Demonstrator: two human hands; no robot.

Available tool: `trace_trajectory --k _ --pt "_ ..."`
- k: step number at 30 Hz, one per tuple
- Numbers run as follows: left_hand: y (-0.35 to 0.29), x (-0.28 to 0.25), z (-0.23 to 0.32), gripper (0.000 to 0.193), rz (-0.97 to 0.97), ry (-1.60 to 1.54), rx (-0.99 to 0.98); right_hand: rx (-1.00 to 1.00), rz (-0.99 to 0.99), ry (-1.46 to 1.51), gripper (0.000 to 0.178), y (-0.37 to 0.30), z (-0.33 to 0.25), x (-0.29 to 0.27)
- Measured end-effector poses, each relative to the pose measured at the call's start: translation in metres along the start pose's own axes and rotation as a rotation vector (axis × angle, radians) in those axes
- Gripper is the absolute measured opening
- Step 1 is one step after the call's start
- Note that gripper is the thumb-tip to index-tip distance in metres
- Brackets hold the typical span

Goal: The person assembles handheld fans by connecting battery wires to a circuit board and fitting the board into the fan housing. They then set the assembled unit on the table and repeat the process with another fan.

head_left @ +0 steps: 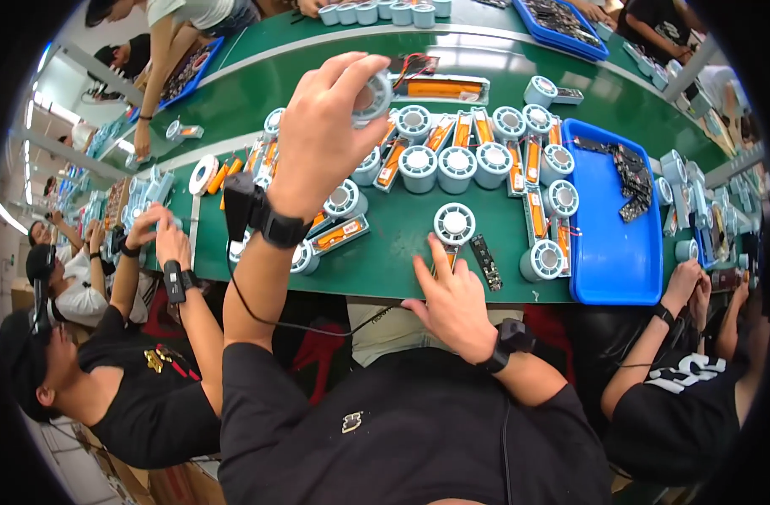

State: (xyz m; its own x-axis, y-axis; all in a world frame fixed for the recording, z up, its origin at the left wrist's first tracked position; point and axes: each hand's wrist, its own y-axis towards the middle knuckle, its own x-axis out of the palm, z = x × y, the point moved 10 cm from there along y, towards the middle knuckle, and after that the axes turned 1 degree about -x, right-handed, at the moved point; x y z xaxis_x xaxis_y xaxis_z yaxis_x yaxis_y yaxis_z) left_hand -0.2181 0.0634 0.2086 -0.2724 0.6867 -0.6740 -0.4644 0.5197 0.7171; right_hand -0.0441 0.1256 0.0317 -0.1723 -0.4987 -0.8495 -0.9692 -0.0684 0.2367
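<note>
My left hand [319, 130] is raised over the far part of the table, its fingers wrapped round a light-blue round fan unit [374, 101]. My right hand [456, 313] rests low at the near edge, fingers stretched out and apart. Its fingertips touch or nearly touch the lower part of another light-blue fan unit [454, 224], whose body is partly hidden by them. Just right of those fingers lies a dark narrow circuit board [486, 262].
Fan units [419, 168] with orange batteries in open housings [341, 234] form an arc across the green table [402, 273]. A blue tray [616, 252] holding circuit boards [627, 178] stands at right. Co-workers' hands [160, 231] work on the left, others on the right [686, 286].
</note>
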Motion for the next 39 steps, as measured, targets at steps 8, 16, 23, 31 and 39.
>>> trace_trajectory --k 8,16,23,31,39 --pt "-0.04 -0.023 0.014 0.054 -0.216 -0.169 -0.202 -0.124 0.037 0.254 0.035 -0.026 0.001 -0.056" --pt "-0.119 0.038 0.052 0.052 -0.594 -0.367 -0.262 0.142 0.448 -0.082 0.017 -0.071 0.115 -0.19" --pt "-0.146 0.065 0.044 0.049 -0.699 -0.318 -0.19 0.324 0.382 -0.189 0.017 -0.106 0.208 -0.183" --pt "-0.172 0.073 0.042 0.043 -0.762 -0.303 -0.092 -0.103 0.261 0.029 0.032 -0.039 0.069 -0.118" --pt "-0.179 0.081 0.052 0.03 -0.623 -0.2 -0.081 -0.28 -0.072 -0.037 0.031 0.028 0.013 0.001"
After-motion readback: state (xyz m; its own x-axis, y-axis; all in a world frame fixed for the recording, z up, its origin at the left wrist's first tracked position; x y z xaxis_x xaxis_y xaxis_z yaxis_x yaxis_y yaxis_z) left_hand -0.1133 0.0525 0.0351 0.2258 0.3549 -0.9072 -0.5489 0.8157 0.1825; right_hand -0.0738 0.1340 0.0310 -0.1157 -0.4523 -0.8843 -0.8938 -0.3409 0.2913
